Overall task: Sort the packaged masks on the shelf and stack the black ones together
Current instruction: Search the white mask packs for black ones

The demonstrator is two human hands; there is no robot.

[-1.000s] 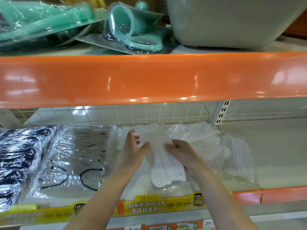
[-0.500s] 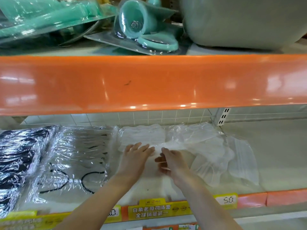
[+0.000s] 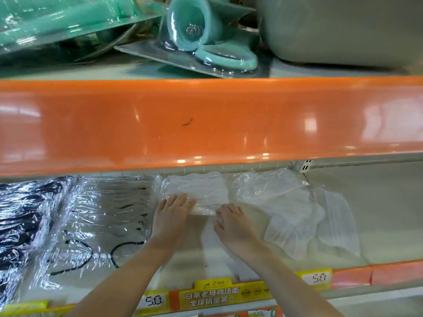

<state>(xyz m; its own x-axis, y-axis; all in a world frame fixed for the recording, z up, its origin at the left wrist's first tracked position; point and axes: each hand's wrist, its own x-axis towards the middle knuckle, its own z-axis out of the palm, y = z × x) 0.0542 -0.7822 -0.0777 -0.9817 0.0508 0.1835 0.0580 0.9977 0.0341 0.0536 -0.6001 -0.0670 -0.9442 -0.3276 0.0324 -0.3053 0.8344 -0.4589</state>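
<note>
Head view, lower shelf, listed front to back.

Front edge: one yellow-and-orange printed label strip at the middle, flanked by two price tags — one to its left, one to its right, each reading 5.0.

Two bare forearms cross the front edge between the tags. Left hand: fingers straight and together, lying flat on the near edge of a white mask packet. Right hand: fingers curled down onto the near edge of the same packet, just right of the left hand; whether it pinches the film cannot be told. A narrow roll of clear wrapper shows between the two hands.

White packets, right of centre: at least three loosely overlapped — the one under the hands, a larger crumpled one beside it, and a flatter one partly tucked beneath at the right. The exact count is unclear through the film.

Left of the hands: a clear packet stack with black ear loops, touching the left wrist.

Far left corner: black mask stack in glossy film, running out of frame.

Overhead: one orange shelf fascia, hiding the rear of the lower shelf. Above it — teal blister-packed goods and one grey tub.
</note>
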